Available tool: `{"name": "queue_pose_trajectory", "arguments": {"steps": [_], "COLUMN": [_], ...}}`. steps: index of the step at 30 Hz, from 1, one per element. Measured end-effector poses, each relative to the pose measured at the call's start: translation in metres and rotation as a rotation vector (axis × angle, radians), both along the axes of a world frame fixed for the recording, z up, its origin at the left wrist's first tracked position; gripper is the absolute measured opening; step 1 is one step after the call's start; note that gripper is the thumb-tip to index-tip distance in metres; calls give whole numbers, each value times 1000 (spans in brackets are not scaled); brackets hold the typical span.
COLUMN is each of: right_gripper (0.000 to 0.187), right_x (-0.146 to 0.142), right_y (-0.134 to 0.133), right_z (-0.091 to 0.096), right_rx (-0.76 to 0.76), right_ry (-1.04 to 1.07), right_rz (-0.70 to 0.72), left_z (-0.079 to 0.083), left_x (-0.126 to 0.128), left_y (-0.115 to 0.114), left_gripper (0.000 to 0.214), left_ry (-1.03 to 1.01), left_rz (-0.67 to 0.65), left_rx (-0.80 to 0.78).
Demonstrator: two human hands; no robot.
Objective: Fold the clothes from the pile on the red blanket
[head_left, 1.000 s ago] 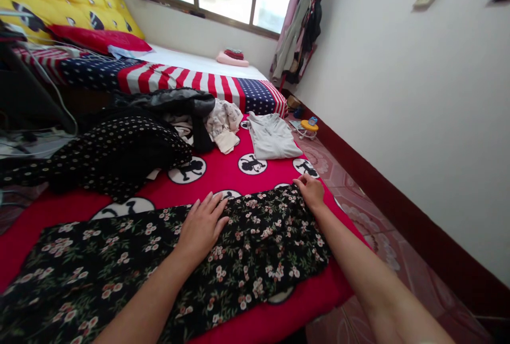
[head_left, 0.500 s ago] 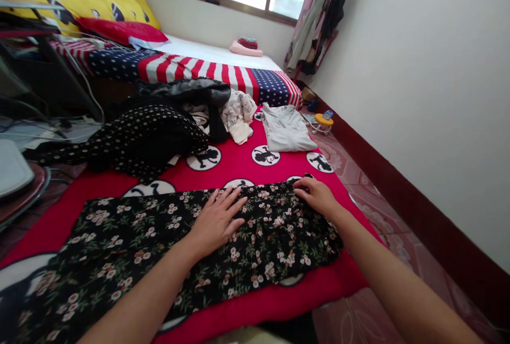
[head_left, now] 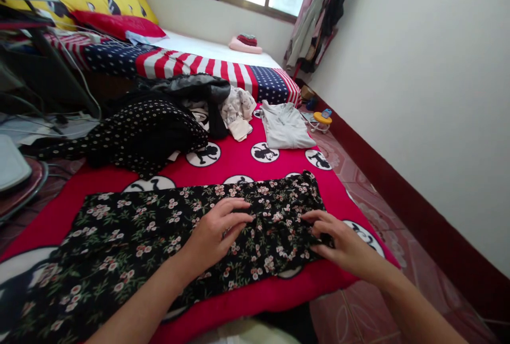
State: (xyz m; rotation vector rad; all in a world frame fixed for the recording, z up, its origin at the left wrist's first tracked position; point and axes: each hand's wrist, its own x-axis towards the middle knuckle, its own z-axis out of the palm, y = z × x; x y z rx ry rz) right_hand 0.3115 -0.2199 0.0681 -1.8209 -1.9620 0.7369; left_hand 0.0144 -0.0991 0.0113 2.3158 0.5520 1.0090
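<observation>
A black floral garment point(head_left: 131, 227) is spread lengthwise along the near edge of a red blanket point(head_left: 235, 159), its wider part toward the left edge and its gathered, narrower end toward the near right corner. It seems to be laid flat so that its whole length can be reached by both hands.

The left hand point(head_left: 213, 229) is held over the middle of the garment, fingers slightly bent and thumb set apart; no cloth is seen gripped. Over the gathered end, the right hand point(head_left: 340, 240) is held with thumb and fingers well parted — whether any fold is lightly touched between them cannot be told. The hands are probably kept apart so that the puckered stretch is spanned.

A black dotted garment point(head_left: 155, 118) is heaped toward the far left corner, partly over the left edge, with a pale patterned cloth point(head_left: 238, 107) beside it. Near the far right corner a light grey shirt point(head_left: 289, 127) is laid flat — apart from the heap, perhaps so that its shape is not disturbed.
</observation>
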Motion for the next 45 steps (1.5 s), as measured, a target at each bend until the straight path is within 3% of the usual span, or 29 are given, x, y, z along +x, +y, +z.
{"name": "queue_pose_trajectory", "arguments": {"steps": [6,9,11,15,18,20,24,27,31,34,37,39,42,45], "right_gripper": [28,26,17,11,12,16,38,35,18,23,45,51,43,33], "right_x": [-13,-23,-29,-51,-84,-109,-133,-112,-56,-19,2,8,13,16], "right_y": [-10,-2,9,34,49,56,68,77,80,74,67,66,68,71], "right_z": [53,74,81,85,84,82,73,55,15,-17,-42,-53,-61,-61], "right_rx": [-34,101,222,341,331,261,86,223,281,288,336,373,421,450], "right_ry": [666,893,932,1002,1110,1162,1075,926,517,182,-44,-126,-162,-124], "right_rz": [-360,-517,-533,-473,-358,-208,135,15,-205,-152,-77,-68,-45,-33], "left_z": [24,37,43,47,49,52,52,32,-14,-36,-38,-37,-40,-43], "left_x": [-3,-6,-9,-16,-20,-23,-41,-63,-99,-123,-140,-144,-143,-139], "left_y": [-26,-35,-37,-37,-38,-39,-46,-52,-57,-59,-59,-59,-58,-55], "left_gripper": [28,31,31,36,50,62,64,59,81,91,86,72,41,30], "left_ry": [-49,-112,-158,-259,-443,-595,-808,-823,-624,-421,-200,12,263,316], "left_rz": [-42,15,76,148,120,116,361,534,745,745,668,599,527,529], "left_rx": [-163,-230,-307,-604,-909,-1091,-1337,-1395,-1292,-1133,-846,-597,-217,-25]}}
